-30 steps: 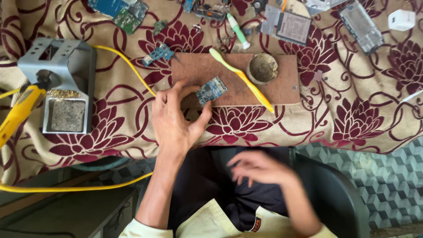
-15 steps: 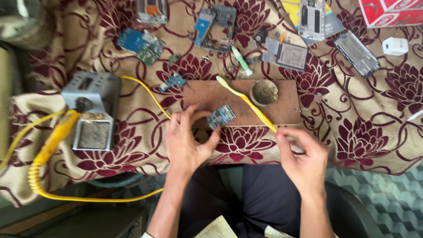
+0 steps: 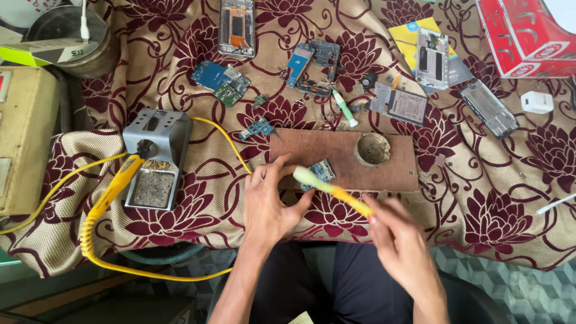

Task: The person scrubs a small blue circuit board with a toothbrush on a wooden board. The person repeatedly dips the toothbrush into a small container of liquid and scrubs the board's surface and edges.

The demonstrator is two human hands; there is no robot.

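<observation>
Head view: a small blue circuit board (image 3: pixel 320 173) is steadied on the wooden board (image 3: pixel 342 159) near the front edge of the worktop (image 3: pixel 480 222) by the left hand (image 3: pixel 270 204), whose fingertips are pressed beside it. A yellow brush (image 3: pixel 330 189) is gripped in the right hand (image 3: pixel 402 240), its pale head laid against the board. Brushing seems to be the step in hand; light strokes with the board pinned firmly are called for. A soldering iron (image 3: pixel 111 192) is parked in its stand (image 3: pixel 156 159) at the left.
</observation>
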